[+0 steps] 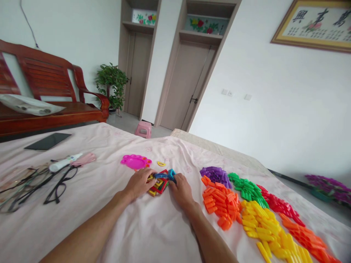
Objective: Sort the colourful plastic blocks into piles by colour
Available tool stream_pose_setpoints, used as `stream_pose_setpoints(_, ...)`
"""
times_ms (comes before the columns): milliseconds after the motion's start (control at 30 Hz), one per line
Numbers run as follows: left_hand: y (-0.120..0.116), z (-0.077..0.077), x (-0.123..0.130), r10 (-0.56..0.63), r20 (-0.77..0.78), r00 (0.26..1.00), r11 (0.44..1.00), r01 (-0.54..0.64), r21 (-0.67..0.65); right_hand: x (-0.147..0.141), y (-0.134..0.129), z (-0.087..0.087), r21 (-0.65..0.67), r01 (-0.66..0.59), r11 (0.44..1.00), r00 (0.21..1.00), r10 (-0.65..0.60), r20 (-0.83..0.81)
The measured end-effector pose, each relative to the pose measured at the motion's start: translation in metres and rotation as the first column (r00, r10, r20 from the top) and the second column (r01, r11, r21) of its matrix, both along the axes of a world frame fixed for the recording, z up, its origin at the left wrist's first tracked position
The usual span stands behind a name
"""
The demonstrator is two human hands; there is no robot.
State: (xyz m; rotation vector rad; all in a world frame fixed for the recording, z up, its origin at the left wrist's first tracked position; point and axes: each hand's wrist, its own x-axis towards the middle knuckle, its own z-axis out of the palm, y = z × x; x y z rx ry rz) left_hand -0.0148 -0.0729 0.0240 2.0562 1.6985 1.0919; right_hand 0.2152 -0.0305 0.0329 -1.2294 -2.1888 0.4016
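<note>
Near the middle of the cloth, a small stack of red, yellow and green frame-shaped pieces [158, 187] lies between my hands. My left hand [139, 181] is closed at the left of the stack, its fingertips on a flat dark blue piece [160, 175]. My right hand [181, 188] pinches a lighter blue piece [171, 175] at the stack's right edge. The two blue pieces meet or nearly meet above the stack. Behind it are a pink scalloped tray [135, 162] and a single yellow piece [161, 164].
On the right lie piles of purple [215, 175], orange [221, 201], green [246, 186], yellow [265, 228] and red [279, 204] pieces. Eyeglasses [60, 186], a white tube [64, 163] and a dark tablet [48, 141] are on the left. A pink stool [143, 129] stands beyond the cloth.
</note>
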Motion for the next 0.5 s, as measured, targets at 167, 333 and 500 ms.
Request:
stream_pose_setpoints(167, 0.000, -0.001, 0.001, -0.003, -0.018, 1.000, 1.000, 0.003, 0.006, 0.005, 0.004, -0.005, -0.418, -0.293, 0.860, 0.752, -0.062, -0.656)
stream_pose_setpoints(333, -0.007, 0.007, 0.004, -0.054, -0.008, 0.998, 0.998, 0.054, -0.016, 0.008, -0.001, 0.002, -0.474, -0.473, 0.743, 0.585, -0.137, -0.799)
stream_pose_setpoints(500, -0.012, 0.013, 0.006, -0.144, -0.007, 0.990, 0.989, 0.144, -0.042, 0.013, -0.001, 0.007, -0.410, -0.417, 0.811, 0.617, -0.079, -0.783)
